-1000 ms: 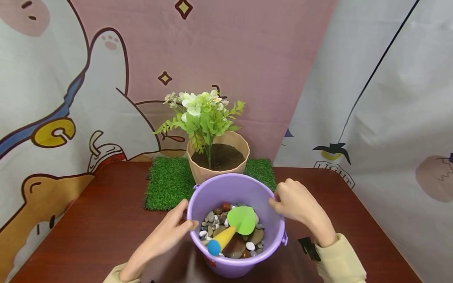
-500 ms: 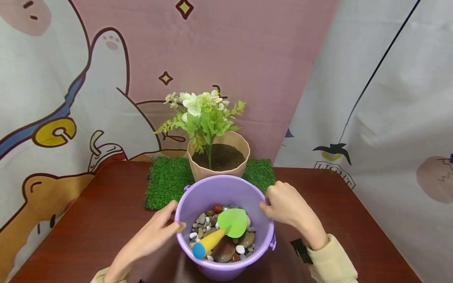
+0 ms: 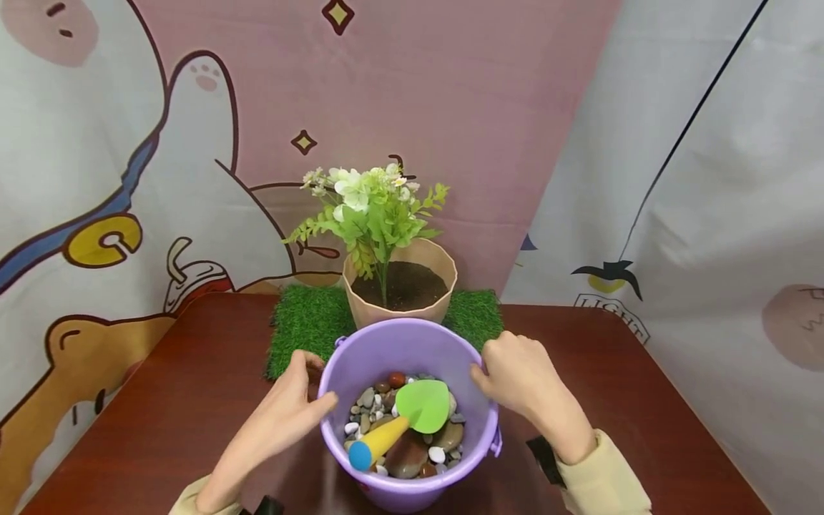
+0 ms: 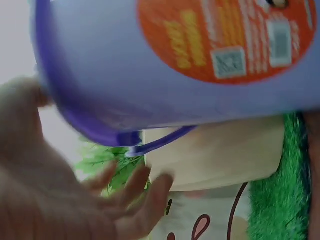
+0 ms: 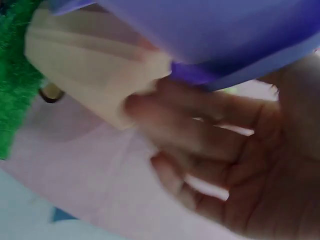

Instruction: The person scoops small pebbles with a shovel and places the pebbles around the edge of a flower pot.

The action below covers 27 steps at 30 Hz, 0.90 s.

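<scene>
A purple bucket (image 3: 412,347) stands at the table's near side, with pebbles (image 3: 407,458) in its bottom. On the pebbles lies a toy shovel (image 3: 423,405) with a green blade, its yellow, blue-ended handle leaning toward the near left. My left hand (image 3: 280,415) is beside the left rim, thumb over the edge; the left wrist view shows its loose fingers (image 4: 137,195) apart from the bucket wall. At the right rim is my right hand (image 3: 524,375), thumb just inside the edge. Its blurred fingers (image 5: 195,125) spread loosely below the rim in the right wrist view.
Behind the bucket, a beige flowerpot (image 3: 402,313) with dark soil and a white-flowered plant (image 3: 380,207) stands on a green grass mat (image 3: 307,336). Brown tabletop (image 3: 187,400) extends on both sides. A printed cloth (image 3: 450,107) hangs behind the table.
The bucket and both hands shifted slightly left, then the bucket stopped. Since then the left fingers have loosened and drawn away from the rim.
</scene>
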Each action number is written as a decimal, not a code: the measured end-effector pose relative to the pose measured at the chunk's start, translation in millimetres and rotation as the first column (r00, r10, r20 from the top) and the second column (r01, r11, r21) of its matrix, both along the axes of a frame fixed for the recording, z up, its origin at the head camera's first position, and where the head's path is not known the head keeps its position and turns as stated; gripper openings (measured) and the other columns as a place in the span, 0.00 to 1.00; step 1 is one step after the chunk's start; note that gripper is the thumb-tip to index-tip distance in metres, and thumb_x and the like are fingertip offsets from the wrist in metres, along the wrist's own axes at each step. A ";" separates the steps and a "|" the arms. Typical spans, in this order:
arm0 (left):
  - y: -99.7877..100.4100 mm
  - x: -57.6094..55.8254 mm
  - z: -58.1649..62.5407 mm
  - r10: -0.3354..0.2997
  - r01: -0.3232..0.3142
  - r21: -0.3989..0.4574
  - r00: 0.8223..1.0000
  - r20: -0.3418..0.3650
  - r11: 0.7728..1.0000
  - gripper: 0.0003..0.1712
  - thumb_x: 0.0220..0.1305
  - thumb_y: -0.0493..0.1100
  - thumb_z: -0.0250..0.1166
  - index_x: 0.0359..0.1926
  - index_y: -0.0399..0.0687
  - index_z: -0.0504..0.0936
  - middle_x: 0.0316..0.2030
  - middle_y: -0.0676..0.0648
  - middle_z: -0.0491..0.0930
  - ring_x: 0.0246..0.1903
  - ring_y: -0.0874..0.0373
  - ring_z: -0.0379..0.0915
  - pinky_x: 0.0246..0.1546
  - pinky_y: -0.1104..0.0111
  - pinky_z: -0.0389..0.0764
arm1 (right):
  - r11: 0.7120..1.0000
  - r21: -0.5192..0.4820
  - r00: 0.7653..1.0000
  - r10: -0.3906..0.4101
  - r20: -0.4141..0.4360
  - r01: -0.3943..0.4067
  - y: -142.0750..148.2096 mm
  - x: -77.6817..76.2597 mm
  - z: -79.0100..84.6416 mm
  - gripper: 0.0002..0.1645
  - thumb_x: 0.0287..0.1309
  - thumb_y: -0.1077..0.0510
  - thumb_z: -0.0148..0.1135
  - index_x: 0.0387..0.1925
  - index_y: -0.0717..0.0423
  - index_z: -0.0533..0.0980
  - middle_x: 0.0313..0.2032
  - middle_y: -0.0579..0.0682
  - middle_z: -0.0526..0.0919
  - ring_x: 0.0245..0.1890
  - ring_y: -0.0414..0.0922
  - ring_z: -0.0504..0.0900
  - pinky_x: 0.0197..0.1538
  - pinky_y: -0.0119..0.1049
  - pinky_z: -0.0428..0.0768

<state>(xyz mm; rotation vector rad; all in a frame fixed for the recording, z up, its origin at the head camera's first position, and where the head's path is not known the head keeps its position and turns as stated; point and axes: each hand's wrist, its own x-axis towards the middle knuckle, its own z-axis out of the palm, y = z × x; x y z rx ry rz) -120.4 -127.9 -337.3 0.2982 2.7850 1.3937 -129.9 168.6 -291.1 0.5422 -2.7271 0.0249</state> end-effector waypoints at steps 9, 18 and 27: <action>29.3 -26.3 3.9 0.107 -0.104 0.023 0.972 -0.207 0.994 0.25 0.57 0.35 0.58 0.58 0.38 0.72 0.53 0.40 0.75 0.54 0.48 0.72 0.53 0.54 0.73 | 0.848 -0.128 0.851 0.486 -0.198 -0.514 -48.2 29.9 11.8 0.07 0.52 0.51 0.65 0.32 0.49 0.83 0.34 0.42 0.84 0.37 0.39 0.80 0.43 0.33 0.78; 30.6 -29.4 2.8 0.128 -0.139 -0.055 0.977 -0.168 0.989 0.24 0.57 0.38 0.56 0.56 0.40 0.74 0.50 0.42 0.77 0.48 0.49 0.74 0.48 0.56 0.73 | 0.754 -0.009 0.754 0.657 -0.014 -0.657 -85.4 51.6 -1.0 0.21 0.61 0.37 0.54 0.44 0.46 0.78 0.39 0.38 0.82 0.43 0.35 0.79 0.51 0.30 0.75; 29.8 -26.4 1.6 0.204 -0.229 -0.114 0.959 -0.196 0.967 0.23 0.57 0.42 0.58 0.54 0.42 0.76 0.45 0.43 0.78 0.43 0.47 0.75 0.43 0.55 0.72 | 0.789 0.080 0.764 0.610 -0.210 -0.609 -74.0 54.1 15.1 0.10 0.46 0.47 0.66 0.28 0.45 0.75 0.31 0.39 0.78 0.34 0.38 0.75 0.39 0.30 0.73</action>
